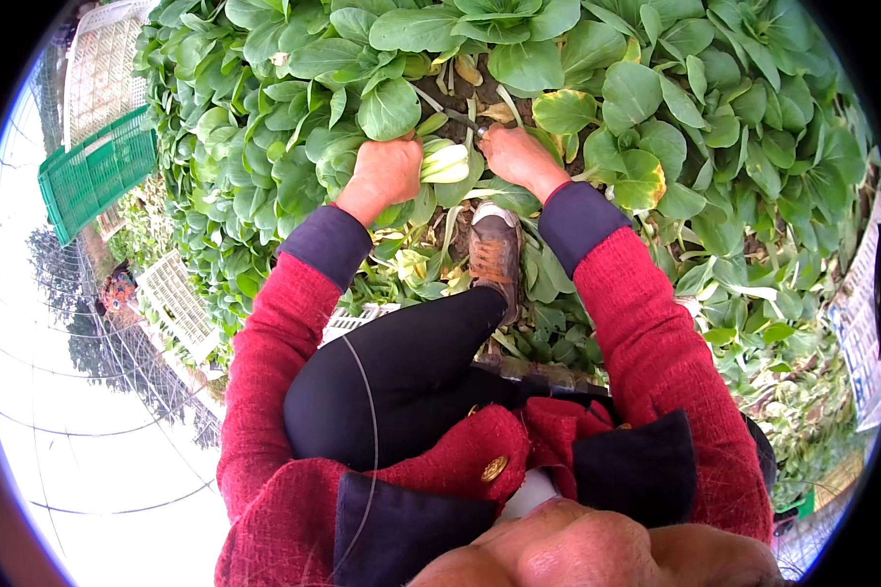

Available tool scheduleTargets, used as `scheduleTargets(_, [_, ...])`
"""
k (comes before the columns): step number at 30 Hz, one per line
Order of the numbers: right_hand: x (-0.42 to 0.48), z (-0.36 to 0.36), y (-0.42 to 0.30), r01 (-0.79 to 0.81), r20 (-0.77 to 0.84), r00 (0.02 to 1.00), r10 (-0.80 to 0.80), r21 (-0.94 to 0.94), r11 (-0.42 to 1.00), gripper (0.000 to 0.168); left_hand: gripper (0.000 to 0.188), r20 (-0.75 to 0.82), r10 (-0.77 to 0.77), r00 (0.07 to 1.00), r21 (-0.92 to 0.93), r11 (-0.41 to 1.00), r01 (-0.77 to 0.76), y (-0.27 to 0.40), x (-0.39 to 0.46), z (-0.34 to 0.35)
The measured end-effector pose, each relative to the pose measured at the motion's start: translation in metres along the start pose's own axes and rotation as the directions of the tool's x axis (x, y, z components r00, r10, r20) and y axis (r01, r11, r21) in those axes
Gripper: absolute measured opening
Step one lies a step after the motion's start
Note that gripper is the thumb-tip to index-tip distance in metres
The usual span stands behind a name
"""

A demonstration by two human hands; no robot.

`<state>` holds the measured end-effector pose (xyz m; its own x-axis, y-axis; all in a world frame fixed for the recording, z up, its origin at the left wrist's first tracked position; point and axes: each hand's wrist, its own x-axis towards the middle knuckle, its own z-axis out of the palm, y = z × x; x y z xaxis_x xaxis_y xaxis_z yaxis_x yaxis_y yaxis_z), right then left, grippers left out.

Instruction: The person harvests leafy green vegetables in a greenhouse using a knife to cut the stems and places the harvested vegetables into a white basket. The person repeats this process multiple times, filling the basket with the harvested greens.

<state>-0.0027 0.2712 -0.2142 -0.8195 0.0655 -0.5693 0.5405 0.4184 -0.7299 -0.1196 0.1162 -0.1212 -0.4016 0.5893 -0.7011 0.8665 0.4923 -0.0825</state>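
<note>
My left hand (pixel 388 173) is closed around a head of pak choi (pixel 446 164), its pale stem base pointing right, toward my other hand. The leaves of that head spread out to the left, partly under my fist. In my right hand (pixel 520 157) is the handle of a narrow-bladed knife (pixel 464 119), perhaps a sickle. Its blade runs up and left over bare soil, and leaves hide part of it. Between and below both hands, loose leaves and yellowed stalks lie on the ground near my brown shoe (pixel 495 253).
Dense standing pak choi (pixel 264 139) fills the bed ahead and to both sides. A green plastic crate (pixel 99 176) stands at far left beside white crates (pixel 180 301). Another white crate (pixel 356 321) shows behind my knee. Discarded leaves (pixel 785 396) litter the right side.
</note>
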Motion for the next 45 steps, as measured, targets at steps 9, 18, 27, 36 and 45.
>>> scheduleTargets(9, [-0.016, -0.006, 0.003, -0.003, 0.021, 1.000, 0.004, -0.044, 0.999, 0.031, 0.034, -0.015, 0.006, 1.000, -0.025, 1.000, -0.007, 0.004, -0.016, -0.009])
scheduleTargets(18, [-0.039, -0.009, 0.007, -0.166, 0.193, 0.972, -0.133, 0.968, 0.186, 0.041, 0.069, -0.157, 0.136, 0.978, -0.453, 0.870, -0.194, 0.043, -0.087, -0.045])
scheduleTargets(27, [-0.053, -0.013, 0.009, 0.002, 0.021, 0.994, -0.108, 0.980, 0.200, 0.018, 0.059, -0.209, -0.199, 0.957, -0.960, 0.226, -0.163, 0.044, -0.110, -0.034])
scheduleTargets(36, [-0.087, -0.025, -0.031, -0.002, -0.003, 0.984, -0.179, 1.000, -0.023, 0.018, 0.043, -0.322, -0.138, 0.937, -0.946, 0.088, -0.312, 0.054, -0.085, -0.004])
scheduleTargets(45, [-0.061, -0.034, -0.006, 0.211, -0.318, 0.930, 0.186, 0.873, 0.439, 0.023, 0.059, -0.292, -0.125, 0.948, -0.605, 0.792, -0.082, 0.026, -0.037, -0.067])
